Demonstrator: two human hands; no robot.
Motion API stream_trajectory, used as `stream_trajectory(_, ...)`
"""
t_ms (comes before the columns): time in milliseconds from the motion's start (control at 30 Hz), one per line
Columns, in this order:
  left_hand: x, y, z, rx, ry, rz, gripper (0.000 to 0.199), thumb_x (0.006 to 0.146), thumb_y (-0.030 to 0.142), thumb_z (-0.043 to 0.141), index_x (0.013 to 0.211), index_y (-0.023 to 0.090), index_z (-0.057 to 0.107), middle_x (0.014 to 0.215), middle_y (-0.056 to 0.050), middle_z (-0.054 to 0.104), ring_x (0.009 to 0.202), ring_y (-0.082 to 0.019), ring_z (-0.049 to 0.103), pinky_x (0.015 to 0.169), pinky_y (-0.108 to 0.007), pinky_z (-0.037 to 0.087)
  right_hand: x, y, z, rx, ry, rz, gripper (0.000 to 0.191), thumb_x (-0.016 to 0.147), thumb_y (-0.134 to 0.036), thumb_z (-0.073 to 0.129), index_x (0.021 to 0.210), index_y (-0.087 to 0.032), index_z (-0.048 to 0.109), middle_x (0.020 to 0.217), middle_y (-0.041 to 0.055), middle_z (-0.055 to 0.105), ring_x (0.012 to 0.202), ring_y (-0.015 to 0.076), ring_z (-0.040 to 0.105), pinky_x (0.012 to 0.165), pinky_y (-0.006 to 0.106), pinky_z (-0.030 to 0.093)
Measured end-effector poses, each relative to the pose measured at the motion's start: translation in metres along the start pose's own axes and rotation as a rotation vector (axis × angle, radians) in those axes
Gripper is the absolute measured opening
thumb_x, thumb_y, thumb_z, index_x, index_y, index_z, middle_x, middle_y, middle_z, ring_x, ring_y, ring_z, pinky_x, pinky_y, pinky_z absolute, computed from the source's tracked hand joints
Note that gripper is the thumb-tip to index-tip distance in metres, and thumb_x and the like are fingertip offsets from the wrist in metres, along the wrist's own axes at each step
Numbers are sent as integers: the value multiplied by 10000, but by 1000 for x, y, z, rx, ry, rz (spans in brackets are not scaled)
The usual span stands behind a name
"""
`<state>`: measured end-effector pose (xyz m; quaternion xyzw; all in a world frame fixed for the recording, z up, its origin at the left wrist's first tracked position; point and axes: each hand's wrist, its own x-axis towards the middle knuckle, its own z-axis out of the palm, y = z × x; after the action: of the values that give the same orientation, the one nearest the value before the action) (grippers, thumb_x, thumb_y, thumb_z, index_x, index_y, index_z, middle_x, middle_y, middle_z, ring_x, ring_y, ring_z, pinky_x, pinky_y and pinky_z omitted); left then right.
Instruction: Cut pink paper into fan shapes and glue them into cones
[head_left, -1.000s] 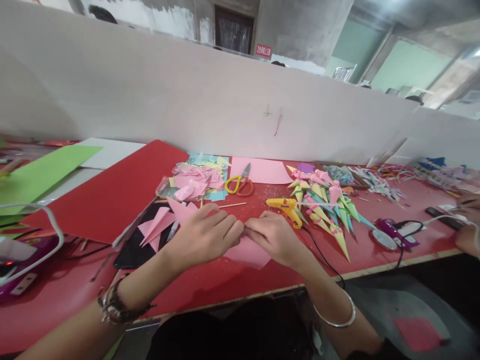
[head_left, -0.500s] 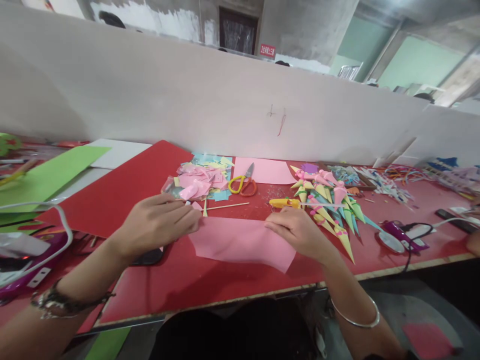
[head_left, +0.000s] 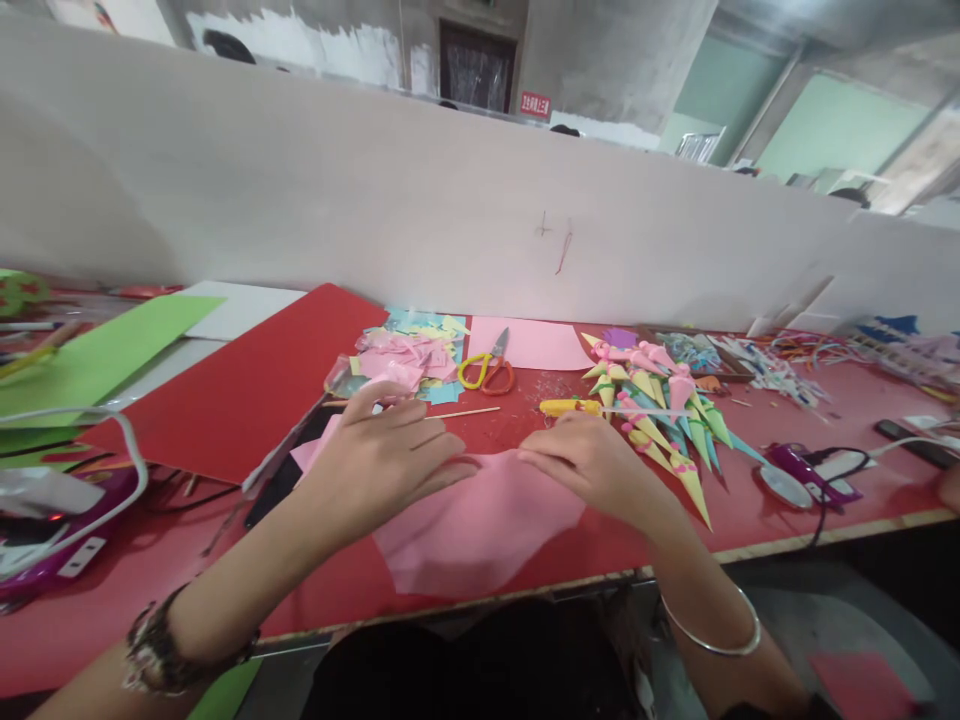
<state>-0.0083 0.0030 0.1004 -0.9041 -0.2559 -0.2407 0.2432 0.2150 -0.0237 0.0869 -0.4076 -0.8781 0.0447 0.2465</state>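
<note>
A thin pink sheet [head_left: 487, 540] hangs from my two hands over the front part of the red table, its lower edge curved and rumpled. My left hand [head_left: 382, 450] holds its top edge left of centre, thumb stretched along it and the other fingers bent above. On the right, thumb and fingers of my right hand [head_left: 592, 455] pinch the same edge. Just beyond the right hand lies a yellow-handled tool [head_left: 570, 407] with a long pale shaft. Scissors [head_left: 487, 372] with one yellow and one red handle rest farther back, near a thin wooden stick [head_left: 465, 412].
Pink and yellow scraps [head_left: 409, 358] are heaped behind my left hand. Several small pastel cones [head_left: 667, 400] lie in a pile at right. A red board [head_left: 255, 390] and green sheets [head_left: 112, 350] cover the left side. A white partition [head_left: 450, 220] stands at the back.
My left hand has slid right along the top edge, closer to my right hand. The pink sheet now sags lower. My right hand has shifted only slightly left.
</note>
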Motion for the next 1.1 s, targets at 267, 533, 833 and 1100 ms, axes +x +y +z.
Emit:
stream_trajectory(267, 5, -8, 10, 14, -243, 74, 362, 896, 151, 297, 628, 189, 537, 512, 36, 538, 455, -114, 465, 548, -282, 330, 10, 6, 2, -122, -16, -13, 294, 918, -244, 387, 741, -180, 613, 705, 13, 644, 672, 136, 548, 746, 301, 351)
stream_trajectory(533, 9, -2, 15, 13, -97, 80, 351, 908, 186, 288, 669, 189, 545, 447, 42, 508, 405, -115, 433, 506, -261, 347, 26, -14, 18, -241, 168, -127, 247, 832, -120, 402, 643, -172, 553, 580, -14, 551, 560, 111, 467, 767, 278, 351)
stream_trajectory(833, 3, -21, 9, -171, -193, -30, 413, 922, 328, 275, 690, 230, 602, 501, 41, 565, 492, -116, 492, 472, -229, 313, 11, 23, 16, -192, 245, -11, 185, 757, -126, 438, 614, -189, 538, 550, -27, 533, 542, 109, 445, 600, 240, 310)
stream_trajectory(1100, -3, -36, 4, -290, -345, -162, 354, 885, 396, 342, 729, 236, 617, 535, 15, 572, 538, -137, 521, 488, -237, 322, -1, 31, 7, -229, 396, 80, 127, 796, -170, 480, 793, -166, 607, 728, 40, 630, 714, 168, 532, 713, 287, 354)
